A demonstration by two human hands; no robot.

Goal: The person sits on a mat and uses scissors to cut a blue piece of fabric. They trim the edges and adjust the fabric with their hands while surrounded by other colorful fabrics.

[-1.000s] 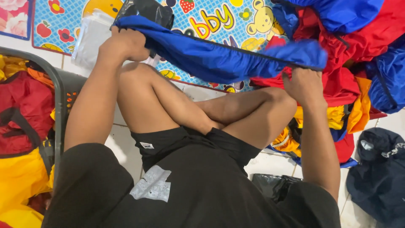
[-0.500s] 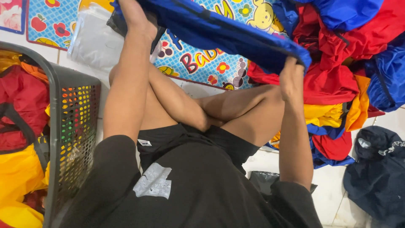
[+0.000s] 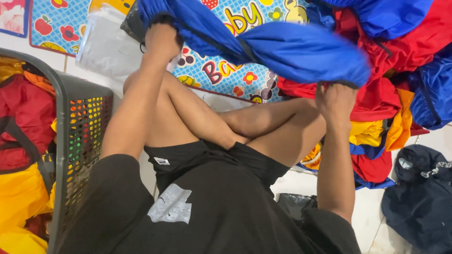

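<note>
A heap of red, blue and yellow garments (image 3: 395, 94) crowds the right, and a grey laundry basket (image 3: 80, 141) walls in the left. Above the crossed legs, the blue garment (image 3: 292, 47) hangs stretched over the patterned play mat (image 3: 226, 70). The left hand (image 3: 162, 40) and right hand (image 3: 336, 99) each clench one end.

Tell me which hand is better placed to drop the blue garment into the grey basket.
Left, probably. The left hand grips the blue garment on the side of the grey basket; the right hand is farther away.
</note>
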